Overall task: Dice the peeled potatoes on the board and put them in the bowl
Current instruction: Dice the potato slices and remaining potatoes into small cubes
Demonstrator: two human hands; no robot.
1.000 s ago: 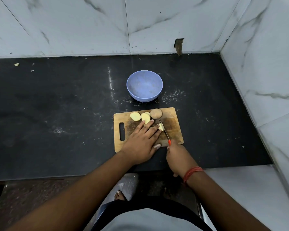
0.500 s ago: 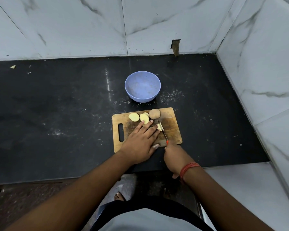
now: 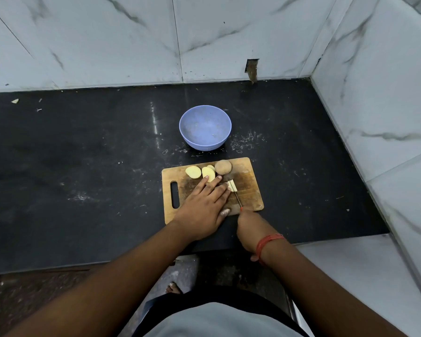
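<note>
We are slicing: the left hand (image 3: 204, 205), fingers flat, is pinning a potato piece (image 3: 232, 185) on the cutting board (image 3: 249, 190) while the right hand (image 3: 249, 226) is gripping the knife (image 3: 235, 194); next, crosswise cuts, the blue bowl (image 3: 205, 127) sitting empty beyond.

Dim, cool, even light; wide-angle bowing at the edges.

Kitchen: black counter (image 3: 83, 166); marble-tiled walls (image 3: 107, 40)

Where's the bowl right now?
In the head view, the blue bowl sits on the black counter, just beyond the cutting board's far edge, apart from it.
</note>
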